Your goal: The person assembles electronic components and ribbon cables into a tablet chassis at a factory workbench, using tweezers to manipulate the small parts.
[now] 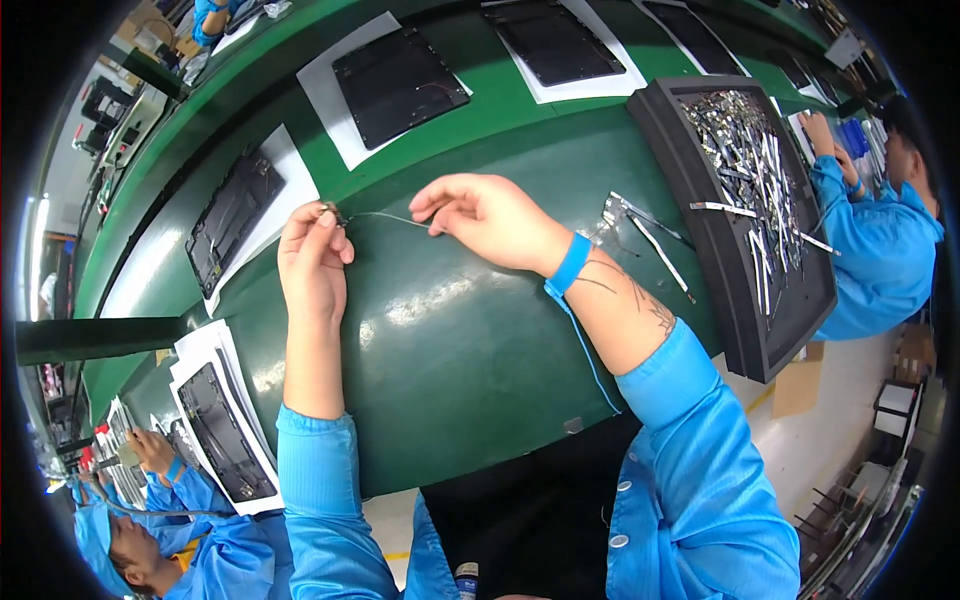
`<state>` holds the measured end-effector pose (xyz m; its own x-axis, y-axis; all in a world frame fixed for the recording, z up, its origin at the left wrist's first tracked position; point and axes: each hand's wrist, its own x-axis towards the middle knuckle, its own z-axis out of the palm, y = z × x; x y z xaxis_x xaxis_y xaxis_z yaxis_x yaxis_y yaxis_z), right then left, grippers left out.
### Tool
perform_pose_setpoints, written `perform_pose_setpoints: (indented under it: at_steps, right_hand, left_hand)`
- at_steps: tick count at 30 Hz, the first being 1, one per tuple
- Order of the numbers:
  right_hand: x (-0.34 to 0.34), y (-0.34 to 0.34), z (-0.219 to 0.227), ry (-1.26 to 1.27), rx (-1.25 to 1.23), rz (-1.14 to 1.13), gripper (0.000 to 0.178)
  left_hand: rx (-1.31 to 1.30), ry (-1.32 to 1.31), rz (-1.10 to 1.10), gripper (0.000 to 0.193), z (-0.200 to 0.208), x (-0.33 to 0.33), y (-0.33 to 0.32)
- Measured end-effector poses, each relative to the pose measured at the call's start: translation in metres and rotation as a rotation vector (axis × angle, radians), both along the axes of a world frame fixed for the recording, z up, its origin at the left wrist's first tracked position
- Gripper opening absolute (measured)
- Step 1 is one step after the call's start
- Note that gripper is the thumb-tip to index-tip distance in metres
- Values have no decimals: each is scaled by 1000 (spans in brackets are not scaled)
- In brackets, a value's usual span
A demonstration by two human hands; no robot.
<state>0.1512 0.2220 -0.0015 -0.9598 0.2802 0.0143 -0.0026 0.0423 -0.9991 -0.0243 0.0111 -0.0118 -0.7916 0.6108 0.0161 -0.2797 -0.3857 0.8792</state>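
Over the green bench top, my left hand (318,260) is closed, pinching a small dark part (334,210) between thumb and fingertips; the fingers hide most of it. A thin pale wire (385,215) runs from that part across to my right hand (485,215). The wire's other end lies between the thumb and fingers of my right hand, which is closed on it. A blue wrist strap (570,265) with a cord circles my right wrist. To the right of that hand, a few flat strip cables (655,245) lie loose on the bench.
A deep black tray (685,215) on the right holds a heap of silvery strip cables (740,150). Black flat panels (400,85) on white sheets line the green surface beyond and to the left. Co-workers in blue sit at right (880,240) and lower left (200,540).
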Motion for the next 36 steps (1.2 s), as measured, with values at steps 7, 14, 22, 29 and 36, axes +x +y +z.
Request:
perform_pose_setpoints:
  at_steps: [7, 14, 22, 29, 36]
  right_hand:
    - [1, -15, 12, 28, -199, 134, 46]
    - [-1, -12, 0, 58, -212, 122, 17]
    - [-10, -4, -7, 58, -407, -18, 11]
    - [-9, 1, -9, 42, -405, 16, 17]
    - [-12, -3, -7, 48, -380, 16, 18]
  left_hand:
    - [17, -20, -231, 12, 4, 8, -1]
    - [-346, 265, -388, 15, 9, 24, -1]
    - [-392, 599, -206, 10, 9, 22, 15]
    - [-964, 1695, 38, 46, 47, -51, 65]
    - [-1224, 1977, -270, 29, 44, -76, 101]
